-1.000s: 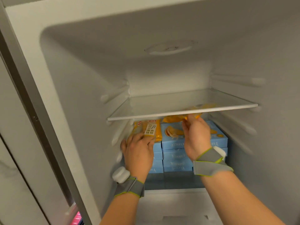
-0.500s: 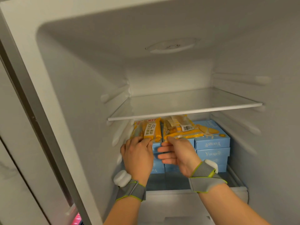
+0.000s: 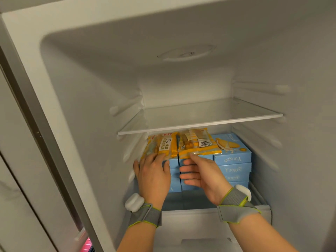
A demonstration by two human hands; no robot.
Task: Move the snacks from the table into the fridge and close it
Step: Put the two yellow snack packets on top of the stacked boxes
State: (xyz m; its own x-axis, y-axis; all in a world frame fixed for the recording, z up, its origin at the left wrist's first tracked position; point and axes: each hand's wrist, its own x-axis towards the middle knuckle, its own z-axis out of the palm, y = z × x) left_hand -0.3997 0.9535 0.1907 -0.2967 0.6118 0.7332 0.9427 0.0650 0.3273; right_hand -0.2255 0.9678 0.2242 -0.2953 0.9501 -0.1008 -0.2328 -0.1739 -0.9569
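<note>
While both forearms reached into the open fridge (image 3: 81,110), the left hand (image 3: 153,172) lay flat, fingers on one yellow snack packet (image 3: 161,145); the right hand (image 3: 201,174), loosely spread, touched another packet (image 3: 197,143). Both packets sat atop stacked blue boxes (image 3: 233,160) beneath the glass shelf (image 3: 200,118), frame centre.

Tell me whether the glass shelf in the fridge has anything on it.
Empty. The glass shelf shows only bare surface; both yellow snack packs lie below it on the blue boxes.
</note>
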